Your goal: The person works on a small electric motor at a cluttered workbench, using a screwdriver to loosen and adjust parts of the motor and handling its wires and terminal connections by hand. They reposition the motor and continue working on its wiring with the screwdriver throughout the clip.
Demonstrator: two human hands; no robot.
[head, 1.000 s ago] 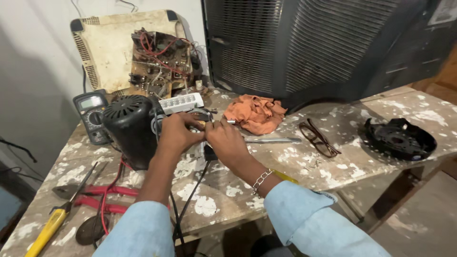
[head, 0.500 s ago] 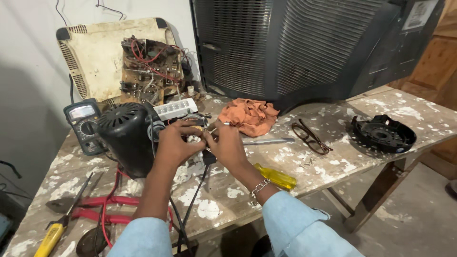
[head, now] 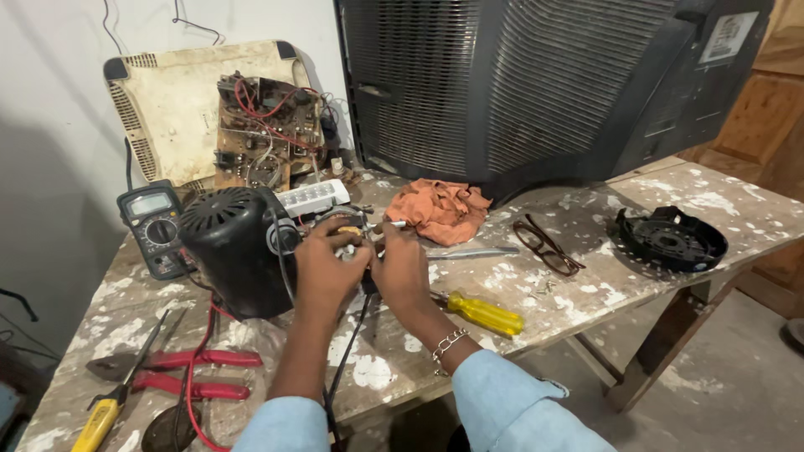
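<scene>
While I look down from the head camera, both hands are closed together at the front of a black motor housing [head: 230, 251] that lies on its side on the paint-spattered counter [head: 586, 293]. The left hand [head: 327, 272] is pinched narrow around a small part with an orange tip just beside the housing's open end; the right hand [head: 402, 269] is curled shut next to it, gripping what looks like a thin metal tool, though I cannot tell exactly what it is. A black cable [head: 347, 351] runs from under the hands towards me.

I judge the work to be in its middle: the housing is open, its black round cover [head: 670, 240] sits well apart on the right of the counter, and nothing is fitted back yet.

A yellow-handled screwdriver [head: 481, 312] lies just beside the right wrist, an orange rag [head: 440, 209] and a pair of glasses [head: 546, 245] beyond it. A multimeter [head: 152, 226] stands left of the housing, red-handled pliers [head: 180, 372] near the front edge. A big dark television back [head: 536, 84] and an opened cream casing with a circuit board [head: 209, 117] close off the far side. The front edge is near my elbows; open room lies mostly between the glasses and the cover.
</scene>
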